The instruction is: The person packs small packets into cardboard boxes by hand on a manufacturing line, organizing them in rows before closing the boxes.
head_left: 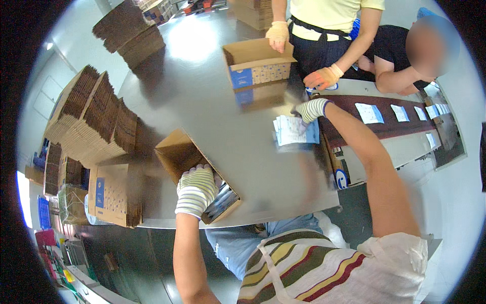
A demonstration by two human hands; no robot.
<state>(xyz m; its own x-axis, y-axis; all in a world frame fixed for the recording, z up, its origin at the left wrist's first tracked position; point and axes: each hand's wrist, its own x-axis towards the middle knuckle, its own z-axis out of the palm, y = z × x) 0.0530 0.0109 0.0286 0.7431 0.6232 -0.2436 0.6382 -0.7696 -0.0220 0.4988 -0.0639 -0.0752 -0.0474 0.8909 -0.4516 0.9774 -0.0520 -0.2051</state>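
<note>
My left hand (196, 190), in a white glove with thin stripes, reaches into an open cardboard carton (230, 205) at the table's near edge. Its fingers are bent inside and their tips are hidden, so what they grip is unclear. Shiny blue and silver packets (223, 198) lie in the carton's near end, beside that hand. At the table's right edge, my right hand (310, 112), gloved the same way, closes on a small fanned stack of white and blue packets (289, 130).
A conveyor belt (344, 109) on the right carries spaced packets (369, 113). Across the table a co-worker's gloved hands (324, 77) are near another open carton (260, 71). Another person sits beyond the belt. Flattened cartons (88, 116) are stacked at left, with more (129, 35) farther back.
</note>
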